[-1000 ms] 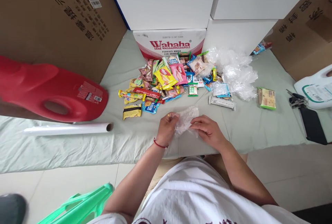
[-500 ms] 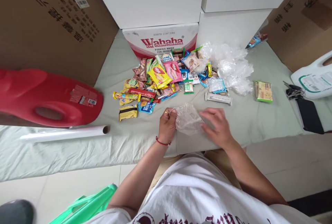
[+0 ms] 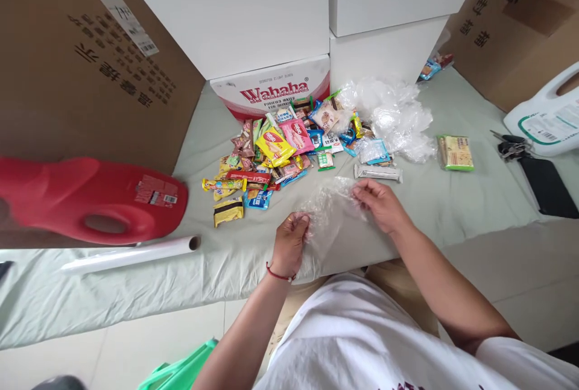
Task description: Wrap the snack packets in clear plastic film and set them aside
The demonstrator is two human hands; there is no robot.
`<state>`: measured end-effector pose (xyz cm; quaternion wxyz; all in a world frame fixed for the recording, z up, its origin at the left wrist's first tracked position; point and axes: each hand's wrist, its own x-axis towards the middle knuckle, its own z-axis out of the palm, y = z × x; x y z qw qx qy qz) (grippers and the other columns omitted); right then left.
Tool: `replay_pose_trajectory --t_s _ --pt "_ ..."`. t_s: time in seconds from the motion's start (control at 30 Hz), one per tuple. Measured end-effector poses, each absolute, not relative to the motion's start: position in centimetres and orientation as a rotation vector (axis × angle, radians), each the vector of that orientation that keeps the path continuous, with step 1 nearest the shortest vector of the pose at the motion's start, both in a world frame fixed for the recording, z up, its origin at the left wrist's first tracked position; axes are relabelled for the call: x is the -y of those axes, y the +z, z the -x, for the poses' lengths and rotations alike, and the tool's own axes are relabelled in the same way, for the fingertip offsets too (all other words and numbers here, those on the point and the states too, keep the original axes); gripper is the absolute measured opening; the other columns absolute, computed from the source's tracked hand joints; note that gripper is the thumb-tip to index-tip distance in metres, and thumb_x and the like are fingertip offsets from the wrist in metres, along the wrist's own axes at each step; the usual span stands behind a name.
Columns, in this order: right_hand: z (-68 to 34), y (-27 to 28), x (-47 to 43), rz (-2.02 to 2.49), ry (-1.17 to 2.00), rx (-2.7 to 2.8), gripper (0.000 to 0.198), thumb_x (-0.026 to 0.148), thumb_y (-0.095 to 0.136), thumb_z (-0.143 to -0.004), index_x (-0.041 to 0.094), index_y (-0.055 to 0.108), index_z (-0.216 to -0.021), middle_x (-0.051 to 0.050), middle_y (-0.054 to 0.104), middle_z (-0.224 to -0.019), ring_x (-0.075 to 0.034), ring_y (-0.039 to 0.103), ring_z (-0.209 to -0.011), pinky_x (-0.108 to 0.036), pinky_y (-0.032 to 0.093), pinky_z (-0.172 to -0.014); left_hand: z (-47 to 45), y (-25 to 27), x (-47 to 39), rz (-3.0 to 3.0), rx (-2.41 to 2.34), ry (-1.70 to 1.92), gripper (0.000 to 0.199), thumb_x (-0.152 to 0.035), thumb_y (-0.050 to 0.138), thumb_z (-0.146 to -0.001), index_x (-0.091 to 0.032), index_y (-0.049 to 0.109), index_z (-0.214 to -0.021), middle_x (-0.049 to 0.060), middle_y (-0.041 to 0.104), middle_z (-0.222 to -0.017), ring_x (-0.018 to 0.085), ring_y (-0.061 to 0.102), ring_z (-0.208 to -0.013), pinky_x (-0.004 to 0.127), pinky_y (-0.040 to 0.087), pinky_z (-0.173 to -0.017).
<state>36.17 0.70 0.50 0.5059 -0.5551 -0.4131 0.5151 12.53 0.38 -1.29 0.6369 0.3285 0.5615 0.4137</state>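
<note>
Left grip [image 3: 289, 244] and right grip [image 3: 380, 202] are each pinched on a clear film [image 3: 329, 212] spanning between them; its edges are hard to make out, the pinched parts covered. Beyond the left grip, snacks [image 3: 275, 147] overlap, lower ones hidden. Just beyond the right grip: a bar [image 3: 378, 173], then wrappers [image 3: 391, 122]. Far left, a red jug [image 3: 58, 197] is cut off.

There are one held clear plastic bag [image 3: 328, 212], two jugs [image 3: 90, 188], two brown cartons [image 3: 136, 34] and one white roll [image 3: 131, 255].

Crinkled, glossy clear plastic bag [image 3: 329, 212], smooth red plastic bottle [image 3: 113, 200], matt brown cardboard box [image 3: 108, 58], wrinkled cloth cover [image 3: 226, 257], shiny snack wrappers [image 3: 275, 146].
</note>
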Motion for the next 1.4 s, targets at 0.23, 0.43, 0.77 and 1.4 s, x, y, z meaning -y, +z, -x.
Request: replay_pose_trajectory --t_s 0.23,0.43,0.77,1.4 --pt "-42.9 2.2 0.1 1.492 1.317 0.851 0.048 0.058 0.088 -0.064 0.02 0.065 -0.082 0.006 0.053 -0.064 -0.008 0.039 -0.051 -0.022 0.027 -0.046 -10.3 -0.8 -1.7 -0.922 -1.253 0.935 0.052 -0.069 0.079 -0.074 -0.019 0.062 -0.071 -0.006 0.047 -0.059 0.009 0.036 -0.055 0.025 0.028 -0.052" --pt "-44.0 1.2 0.2 1.711 0.956 1.252 0.037 0.056 0.077 -0.079 0.019 0.07 -0.085 0.0 0.06 -0.073 -0.012 0.046 -0.058 -0.028 0.039 -0.055 -10.1 -1.2 -2.1 -0.985 -1.235 0.934 0.054 -0.073 0.072 -0.079 -0.02 0.062 -0.07 -0.005 0.043 -0.056 0.01 0.033 -0.053 0.026 0.025 -0.051" --pt "-32.1 3.2 -2.7 1.222 0.871 1.789 0.028 0.042 0.072 -0.093 0.023 0.076 -0.114 -0.008 0.071 -0.115 -0.014 0.059 -0.072 -0.028 0.046 -0.065 -12.6 1.1 -2.0 -0.785 -1.069 0.946 0.071 -0.09 0.056 -0.077 -0.019 0.067 -0.081 -0.002 0.052 -0.06 0.01 0.042 -0.05 0.026 0.027 -0.046" --pt "-32.1 2.2 -5.3 1.29 1.015 1.815 0.016 0.031 0.066 -0.092 0.019 0.075 -0.087 0.0 0.067 -0.08 -0.012 0.053 -0.065 -0.025 0.038 -0.062 -12.3 0.8 -2.7 -0.761 -1.001 0.925 0.052 -0.051 0.088 -0.066 -0.021 0.065 -0.101 0.001 0.07 -0.085 0.011 0.052 -0.061 0.023 0.033 -0.054"
